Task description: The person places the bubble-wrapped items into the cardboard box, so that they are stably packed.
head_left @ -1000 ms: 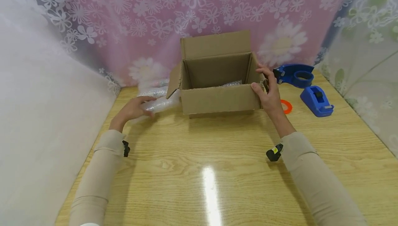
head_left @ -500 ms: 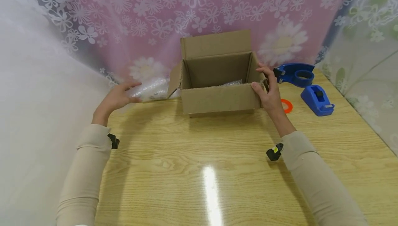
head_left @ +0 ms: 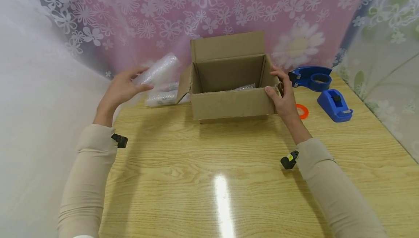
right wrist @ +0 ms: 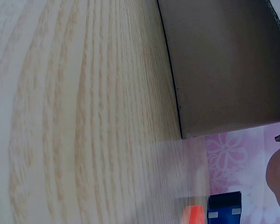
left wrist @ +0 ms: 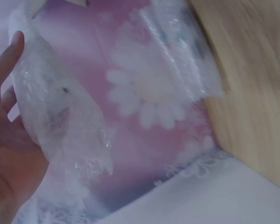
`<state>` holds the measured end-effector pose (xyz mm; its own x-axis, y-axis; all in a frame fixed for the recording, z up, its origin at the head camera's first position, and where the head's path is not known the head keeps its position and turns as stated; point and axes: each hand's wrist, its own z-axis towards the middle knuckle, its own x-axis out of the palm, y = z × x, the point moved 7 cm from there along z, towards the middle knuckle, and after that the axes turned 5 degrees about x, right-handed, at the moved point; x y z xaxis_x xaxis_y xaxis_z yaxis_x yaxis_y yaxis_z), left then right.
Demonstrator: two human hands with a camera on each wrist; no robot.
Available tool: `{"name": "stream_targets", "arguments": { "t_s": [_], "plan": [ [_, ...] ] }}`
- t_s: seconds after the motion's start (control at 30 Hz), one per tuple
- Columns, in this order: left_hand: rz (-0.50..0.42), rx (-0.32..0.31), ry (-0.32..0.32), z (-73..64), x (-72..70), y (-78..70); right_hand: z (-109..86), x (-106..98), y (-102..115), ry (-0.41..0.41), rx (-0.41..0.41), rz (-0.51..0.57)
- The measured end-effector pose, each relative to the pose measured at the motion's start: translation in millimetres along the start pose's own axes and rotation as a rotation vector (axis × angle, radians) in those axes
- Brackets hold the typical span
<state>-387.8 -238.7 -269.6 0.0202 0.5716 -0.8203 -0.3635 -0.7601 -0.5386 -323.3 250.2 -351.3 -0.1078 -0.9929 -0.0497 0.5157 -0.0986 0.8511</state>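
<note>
My left hand point(head_left: 122, 87) holds a clear bubble-wrapped bundle point(head_left: 160, 68), raised and tilted in the air left of the box. In the left wrist view the bundle point(left wrist: 60, 112) hangs against the thumb and fingers; what is inside the wrap is blurred. More bubble-wrapped bundles point(head_left: 162, 99) lie on the table below it, beside the box's left flap. My right hand point(head_left: 284, 98) grips the right side of an open cardboard box point(head_left: 232, 105), thumb on its front edge. Bubble wrap point(head_left: 246, 87) shows inside the box; its lower part is hidden by the front wall.
Right of the box lie a blue hand-held tape dispenser point(head_left: 307, 81), a blue desktop tape dispenser point(head_left: 334, 107) and an orange tape roll point(head_left: 305, 111). A pink flowered curtain point(head_left: 209, 8) hangs behind the wooden table point(head_left: 183, 179). A white wall point(head_left: 42, 121) borders the left.
My left hand moved left along the bundles, then lifted one up from the table, its far end now pointing up and right. The right hand and the box stay in place.
</note>
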Motion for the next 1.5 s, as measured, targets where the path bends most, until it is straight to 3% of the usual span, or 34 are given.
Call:
{"name": "stream_targets", "arguments": {
  "t_s": [0.37,0.63,0.9,1.07,1.2,1.5],
  "plan": [
    [-0.041,0.103,0.051,23.3,14.5,-71.5,6.9,-7.1,-26.8,-0.021,-0.014,0.003],
    [-0.034,0.183,0.109,46.7,38.2,-110.0,0.6,-3.3,-4.0,-0.010,0.000,-0.003],
    [-0.020,0.284,0.209,66.8,73.7,-147.3,-0.9,-3.9,-0.6,-0.018,-0.006,-0.010],
    [0.029,0.339,0.253,74.7,93.8,-163.1,0.0,-1.7,-1.0,-0.004,0.008,0.014],
    [0.079,0.341,0.260,82.1,104.9,-171.4,1.0,-0.3,1.1,-0.004,-0.007,0.007],
    [0.070,0.389,0.312,94.2,134.8,-184.8,0.2,-0.1,-0.6,-0.023,0.005,0.005]
  ]
}}
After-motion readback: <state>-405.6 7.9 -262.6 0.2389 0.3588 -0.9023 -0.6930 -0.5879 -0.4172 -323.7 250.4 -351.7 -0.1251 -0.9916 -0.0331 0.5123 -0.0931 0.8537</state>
